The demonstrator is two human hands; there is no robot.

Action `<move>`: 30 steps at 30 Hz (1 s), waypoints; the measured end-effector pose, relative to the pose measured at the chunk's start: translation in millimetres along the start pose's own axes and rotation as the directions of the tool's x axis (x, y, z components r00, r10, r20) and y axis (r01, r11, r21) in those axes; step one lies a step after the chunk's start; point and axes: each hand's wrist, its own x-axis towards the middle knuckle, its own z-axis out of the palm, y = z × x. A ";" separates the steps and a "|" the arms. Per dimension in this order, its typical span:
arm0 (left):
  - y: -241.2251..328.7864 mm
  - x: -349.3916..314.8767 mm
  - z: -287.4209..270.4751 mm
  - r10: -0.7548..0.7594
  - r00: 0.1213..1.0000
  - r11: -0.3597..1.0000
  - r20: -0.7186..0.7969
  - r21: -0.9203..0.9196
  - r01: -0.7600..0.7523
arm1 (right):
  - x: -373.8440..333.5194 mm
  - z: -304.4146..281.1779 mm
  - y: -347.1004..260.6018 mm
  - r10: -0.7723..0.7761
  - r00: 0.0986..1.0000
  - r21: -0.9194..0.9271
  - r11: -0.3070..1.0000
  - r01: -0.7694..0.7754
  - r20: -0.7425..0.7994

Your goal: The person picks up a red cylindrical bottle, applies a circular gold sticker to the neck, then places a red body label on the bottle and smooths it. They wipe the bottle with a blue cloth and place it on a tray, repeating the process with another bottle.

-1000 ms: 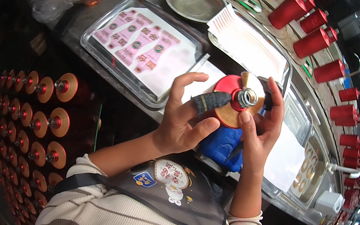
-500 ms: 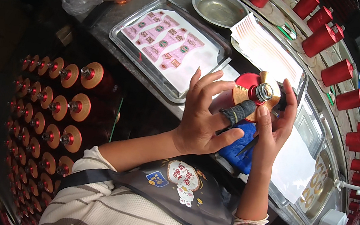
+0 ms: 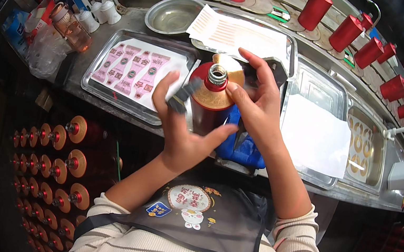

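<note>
A dark red bottle [image 3: 207, 119] with an uncapped neck stands upright between my hands. Gold paper [image 3: 215, 99] covers part of its sloping shoulder, and a loose-looking gold flap rises behind the neck. My right hand [image 3: 260, 104] is on the right side of the bottle, its thumb pressed on the gold paper and its fingers reaching round the back. A dark pointed tool [image 3: 240, 140], perhaps tweezers, sticks out below that palm. Slightly blurred, my left hand [image 3: 180, 130] is at the bottle's left with fingers spread; one finger wears a dark wrap [image 3: 184, 95].
A metal tray [image 3: 92, 87] with pink printed labels lies left. Behind are a metal bowl [image 3: 171, 14] and striped sheets [image 3: 239, 32]. Blue material [image 3: 246, 152] sits by the bottle. White paper [image 3: 312, 136] and a tray of gold rings [image 3: 360, 146] are right. Red bottles [image 3: 315, 10] line a conveyor.
The view has turned and shifted, so the bench lies more level. My left fingers have moved along the bottle's left side; my right thumb is still on the gold paper.
</note>
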 end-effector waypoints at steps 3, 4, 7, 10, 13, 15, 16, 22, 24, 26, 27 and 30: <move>-6.7 19.9 12.1 -0.150 0.984 0.985 0.099 -0.067 0.157 | 4.4 -5.6 -5.7 0.042 0.999 0.069 0.997 -0.043 0.018; -10.7 21.7 10.0 -0.156 0.979 0.984 0.135 -0.067 0.166 | 4.5 -6.5 4.5 -0.024 1.000 0.066 0.998 0.024 0.000; -20.9 28.0 4.9 -0.127 0.968 0.983 0.218 -0.099 0.152 | 5.9 -7.1 -5.3 -0.022 0.999 -0.037 0.999 0.023 0.023; -38.6 45.9 -6.0 -0.174 0.878 0.839 0.446 -0.400 0.369 | 9.7 -11.0 0.2 0.045 0.999 0.081 0.996 -0.044 -0.009; -31.3 60.8 -17.9 -0.212 0.721 0.462 0.659 -0.583 0.668 | 0.7 -7.2 3.2 -0.018 0.999 0.147 0.989 0.023 -0.037; -39.5 43.0 -17.1 -0.170 0.858 0.824 0.486 -0.408 0.394 | -4.1 -2.0 -0.4 0.011 0.999 0.149 0.989 -0.006 -0.036; -31.5 37.5 -13.4 -0.222 0.868 0.884 0.443 -0.285 0.371 | -4.8 -0.6 -2.3 0.015 0.999 0.148 0.989 -0.009 -0.039; -37.8 56.7 -14.7 -0.236 0.735 0.501 0.636 -0.568 0.653 | -7.3 -3.7 0.8 -0.021 0.996 0.140 0.990 0.033 -0.081; -37.7 55.2 -19.1 -0.195 0.815 0.721 0.545 -0.484 0.496 | -11.4 -6.2 1.0 -0.031 0.996 0.114 0.993 0.041 -0.089; -34.6 47.9 -21.0 -0.150 0.866 0.894 0.477 -0.308 0.325 | -15.5 -6.1 0.8 0.008 0.997 0.125 0.992 0.001 -0.073; -34.7 46.7 -18.4 -0.164 0.868 0.894 0.469 -0.300 0.332 | -15.0 -3.4 0.3 0.010 0.995 0.117 0.993 0.002 -0.099; -40.7 51.8 -12.9 -0.181 0.855 0.829 0.485 -0.392 0.398 | -12.6 4.2 -4.9 0.004 0.988 0.061 0.998 0.006 -0.153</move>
